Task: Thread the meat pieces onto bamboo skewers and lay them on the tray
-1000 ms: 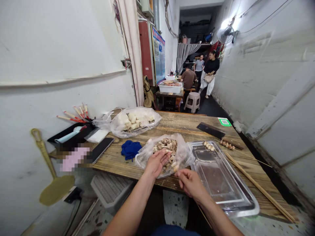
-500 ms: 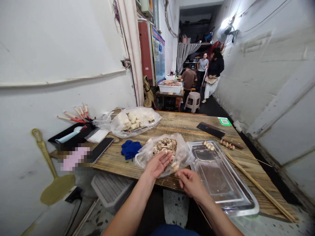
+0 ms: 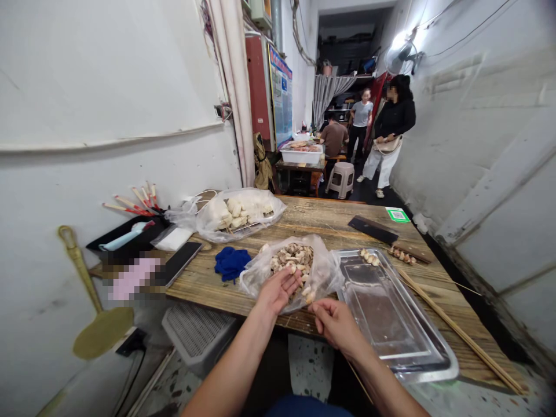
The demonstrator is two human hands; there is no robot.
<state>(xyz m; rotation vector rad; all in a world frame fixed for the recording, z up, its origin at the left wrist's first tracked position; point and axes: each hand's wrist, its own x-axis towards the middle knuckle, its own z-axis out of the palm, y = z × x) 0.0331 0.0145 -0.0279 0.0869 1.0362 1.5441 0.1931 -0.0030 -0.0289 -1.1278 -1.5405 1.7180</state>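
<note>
Just past the near edge of the desk (image 3: pixel 304 223), my left hand (image 3: pixel 278 289) lies over the open bag of meat pieces (image 3: pixel 292 265), its fingers (image 3: pixel 292 279) loosely spread and curled on the pieces at the bag's near side — whether a piece is actually pinched I cannot tell. My right hand (image 3: pixel 336 321) sits just right of those fingers, closed into a loose fist around a thin skewer (image 3: pixel 309 306), whose tip reaches the pale pieces at the bag's near rim; the stick's tail shows again below the wrist. Right of my right fingers lies a metal tray (image 3: pixel 391 324) with one loaded skewer at its far end. Beyond that, a dark cleaver (image 3: pixel 372 230) and a bundle of bare sticks (image 3: pixel 456 330) along the desk's right side. Left of my left fingers — a blue cloth (image 3: pixel 231 262), then a phone (image 3: pixel 180 262). Farther back sits a second bag with pale chunks (image 3: pixel 238 213).
</note>
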